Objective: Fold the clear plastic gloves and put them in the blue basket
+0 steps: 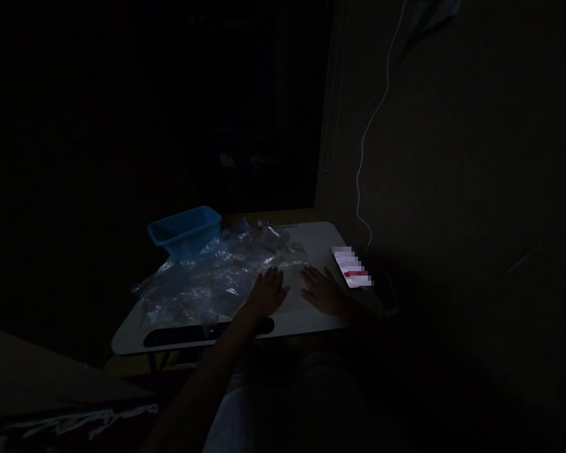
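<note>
White tabletop (311,234) with rounded corners, standing in a very dark room, its right side close to a wall (453,157). Bare surface shows at the far right corner and along the near edge, right of a long dark slot (170,335) that the left forearm (231,346) crosses. Crumpled clear plastic (193,289) spreads over most of the left half; a blue basin (186,244) stands at its far left side. From where I stand, both hands rest low over the table, palms down, apart from each other, fingers extended. The left hand (266,296) is at the right border of the plastic. The right hand (324,294) is farther from it, near a lit phone (353,267) at the right edge. Shadow hides whether anything thin lies beneath the palms.
</note>
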The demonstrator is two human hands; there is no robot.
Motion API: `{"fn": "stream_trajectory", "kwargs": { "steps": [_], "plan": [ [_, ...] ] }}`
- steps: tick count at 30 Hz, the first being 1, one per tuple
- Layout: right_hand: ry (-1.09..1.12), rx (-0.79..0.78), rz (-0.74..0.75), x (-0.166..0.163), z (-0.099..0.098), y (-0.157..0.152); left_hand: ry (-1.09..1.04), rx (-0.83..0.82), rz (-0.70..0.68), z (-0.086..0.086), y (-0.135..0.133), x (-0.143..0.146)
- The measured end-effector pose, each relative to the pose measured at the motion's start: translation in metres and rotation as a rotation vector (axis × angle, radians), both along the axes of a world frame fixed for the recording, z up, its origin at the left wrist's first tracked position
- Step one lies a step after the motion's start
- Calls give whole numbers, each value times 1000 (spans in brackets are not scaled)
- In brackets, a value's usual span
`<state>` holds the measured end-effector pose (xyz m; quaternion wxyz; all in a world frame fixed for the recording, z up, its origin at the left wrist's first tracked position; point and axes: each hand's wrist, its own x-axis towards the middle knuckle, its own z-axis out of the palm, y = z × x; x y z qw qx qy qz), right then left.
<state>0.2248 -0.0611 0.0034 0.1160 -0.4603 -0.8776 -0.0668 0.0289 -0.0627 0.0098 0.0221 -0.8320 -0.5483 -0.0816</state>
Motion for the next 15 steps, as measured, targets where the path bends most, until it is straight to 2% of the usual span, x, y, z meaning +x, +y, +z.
{"fn": "stream_trajectory", "kwargs": {
  "steps": [7, 12, 15],
  "plan": [
    [-3, -32, -35, 5, 5, -13, 83, -55, 155, 6, -16, -7],
    [62, -32, -72, 2, 13, -19, 74, -30, 158, 5, -20, -7],
    [64, -16, 3, -2, 17, -24, 72, -9, 140, 4, -21, -6]
  ]
}}
